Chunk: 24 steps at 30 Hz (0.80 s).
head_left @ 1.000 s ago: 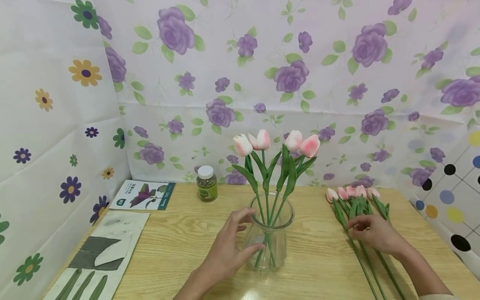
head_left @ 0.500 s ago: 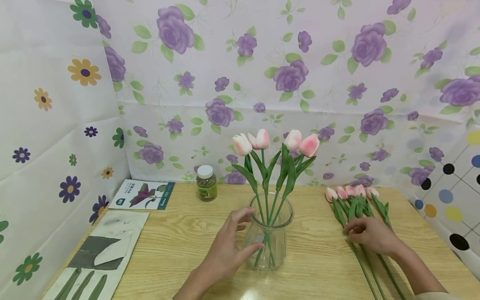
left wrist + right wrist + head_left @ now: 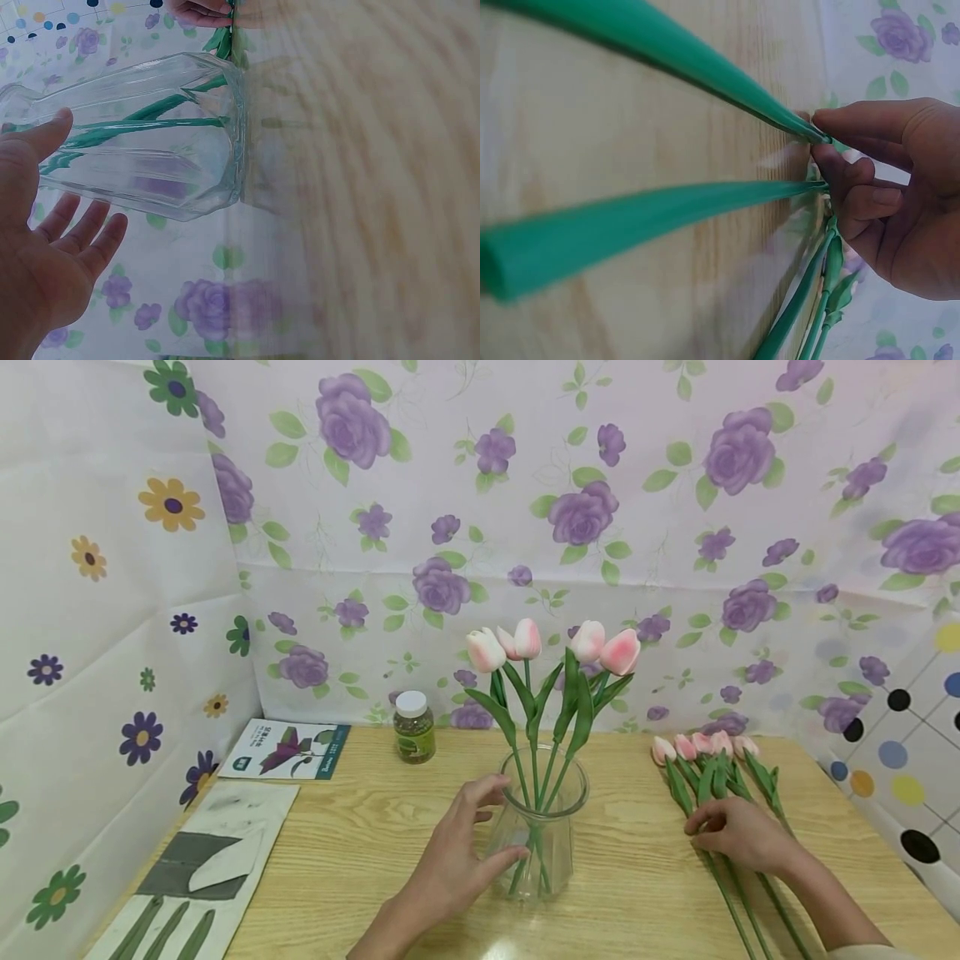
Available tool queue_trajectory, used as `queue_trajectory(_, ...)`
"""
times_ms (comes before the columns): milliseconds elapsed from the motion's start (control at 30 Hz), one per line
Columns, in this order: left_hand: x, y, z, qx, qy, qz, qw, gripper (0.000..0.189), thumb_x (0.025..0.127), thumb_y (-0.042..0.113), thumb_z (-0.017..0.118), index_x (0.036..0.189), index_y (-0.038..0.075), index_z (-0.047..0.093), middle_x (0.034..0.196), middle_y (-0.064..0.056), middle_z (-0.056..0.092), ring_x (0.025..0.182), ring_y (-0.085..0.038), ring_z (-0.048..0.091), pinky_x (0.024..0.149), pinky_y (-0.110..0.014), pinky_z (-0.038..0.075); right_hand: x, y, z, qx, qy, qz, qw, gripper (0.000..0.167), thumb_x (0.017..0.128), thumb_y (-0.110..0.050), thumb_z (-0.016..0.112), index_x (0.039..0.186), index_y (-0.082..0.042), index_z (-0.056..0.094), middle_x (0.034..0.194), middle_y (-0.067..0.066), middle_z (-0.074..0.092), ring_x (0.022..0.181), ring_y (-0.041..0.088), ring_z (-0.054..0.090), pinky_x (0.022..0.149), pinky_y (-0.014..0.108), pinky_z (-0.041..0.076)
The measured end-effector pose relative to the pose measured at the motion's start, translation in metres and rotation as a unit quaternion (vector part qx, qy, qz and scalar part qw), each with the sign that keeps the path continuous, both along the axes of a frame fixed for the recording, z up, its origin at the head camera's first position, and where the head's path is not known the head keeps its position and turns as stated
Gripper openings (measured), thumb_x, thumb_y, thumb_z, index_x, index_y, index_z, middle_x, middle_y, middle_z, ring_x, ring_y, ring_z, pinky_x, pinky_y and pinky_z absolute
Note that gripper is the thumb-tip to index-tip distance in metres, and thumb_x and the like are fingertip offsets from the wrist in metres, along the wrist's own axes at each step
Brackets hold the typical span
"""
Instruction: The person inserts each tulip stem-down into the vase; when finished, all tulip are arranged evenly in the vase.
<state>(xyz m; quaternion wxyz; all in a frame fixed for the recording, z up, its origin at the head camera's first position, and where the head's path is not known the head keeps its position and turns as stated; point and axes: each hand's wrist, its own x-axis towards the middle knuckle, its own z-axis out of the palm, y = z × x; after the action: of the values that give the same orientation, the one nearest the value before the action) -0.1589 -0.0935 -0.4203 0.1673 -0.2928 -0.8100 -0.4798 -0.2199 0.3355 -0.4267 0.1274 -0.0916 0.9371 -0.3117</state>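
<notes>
A clear glass vase [image 3: 558, 852] stands on the table with several pink-and-white artificial tulips [image 3: 587, 642] in it, their green stems crossing inside. My left hand [image 3: 453, 860] curves round the vase's left side, thumb across its front and fingertips at the neck. In the left wrist view, the lower fingers [image 3: 94, 236] of that hand curl loosely beside the glass. To the right, my right hand [image 3: 742, 833] is over a bunch of loose tulips [image 3: 701, 743] lying flat. Its thumb and forefinger pinch one green stem [image 3: 780, 112] in the right wrist view.
A white-lidded jar [image 3: 414, 727] stands at the back, left of the vase. A printed booklet [image 3: 285, 749] and a grey-and-white printed packet [image 3: 198, 868] lie along the left edge of the wooden table [image 3: 337, 860]. Flowered cloth [image 3: 337, 527] hangs close behind.
My right hand has shifted slightly left and down along the loose tulips, its fingertips coming to the stems. The left hand and the vase have stayed put.
</notes>
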Motion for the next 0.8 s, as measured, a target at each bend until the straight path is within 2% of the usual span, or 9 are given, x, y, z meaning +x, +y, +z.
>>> queue_trajectory(200, -0.0005, -0.0003, -0.0001, 0.001, 0.001, -0.002, 1.0000, 0.088, 0.083, 0.013, 0.091, 0.153, 0.022, 0.038, 0.147, -0.008, 0.056, 0.125, -0.031, 0.064, 0.101, -0.047, 0.059, -0.0002, -0.0009, -0.0006, -0.001, 0.000, 0.004, 1.0000, 0.015, 0.097, -0.010, 0.074, 0.111, -0.003, 0.074, 0.094, 0.006, 0.069, 0.083, 0.018, 0.063, 0.062, 0.029, 0.052)
queue_trajectory(433, -0.0002, -0.0007, -0.0004, 0.000, 0.004, -0.002, 1.0000, 0.087, 0.083, 0.013, 0.091, 0.153, 0.019, 0.039, 0.146, -0.009, 0.057, 0.125, -0.031, 0.064, 0.101, -0.047, 0.059, -0.0004, 0.0010, -0.0044, -0.008, 0.003, 0.017, 0.9998, 0.014, 0.097, -0.008, 0.071, 0.109, -0.002, 0.073, 0.091, 0.006, 0.069, 0.078, 0.016, 0.063, 0.061, 0.027, 0.051)
queue_trajectory(567, -0.0002, -0.0007, -0.0010, -0.003, 0.004, 0.000, 1.0000, 0.086, 0.083, 0.013, 0.091, 0.152, 0.016, 0.039, 0.146, -0.006, 0.056, 0.125, -0.029, 0.064, 0.101, -0.047, 0.060, -0.0002, 0.0008, -0.0035, -0.016, -0.010, 0.015, 0.9997, 0.014, 0.097, -0.006, 0.070, 0.110, -0.002, 0.073, 0.093, 0.007, 0.069, 0.080, 0.019, 0.064, 0.061, 0.028, 0.051)
queue_trajectory(800, -0.0005, -0.0004, -0.0010, 0.000, -0.006, 0.000, 1.0000, 0.086, 0.084, 0.014, 0.090, 0.153, 0.020, 0.039, 0.147, -0.007, 0.056, 0.126, -0.027, 0.064, 0.101, -0.047, 0.059, 0.0002, -0.0001, -0.0005, -0.016, -0.018, 0.029, 0.9993, 0.015, 0.097, -0.007, 0.067, 0.109, -0.004, 0.076, 0.096, 0.007, 0.072, 0.078, 0.017, 0.062, 0.060, 0.028, 0.049)
